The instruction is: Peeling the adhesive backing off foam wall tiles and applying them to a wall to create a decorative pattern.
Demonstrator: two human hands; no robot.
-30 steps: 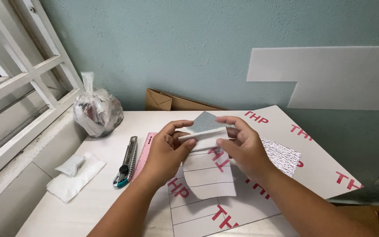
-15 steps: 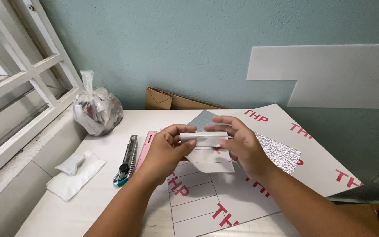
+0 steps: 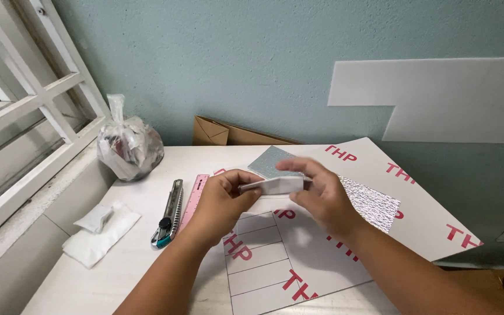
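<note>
Hands (image 3: 275, 201) around folded white foam-board strip (image 3: 275, 185)

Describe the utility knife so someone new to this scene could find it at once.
Start at the tied plastic bag by the window, then come forward across the white table. The utility knife lies left of the pink ruler: grey metal with a teal end.

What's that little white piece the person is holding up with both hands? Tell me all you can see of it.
The small white folded strip looks like thin foam board or card, long and narrow, held roughly level above the big white sheet with red lettering. The left hand pinches its left end; the right hand grips its right end from above. Its right part is blurred.
</note>
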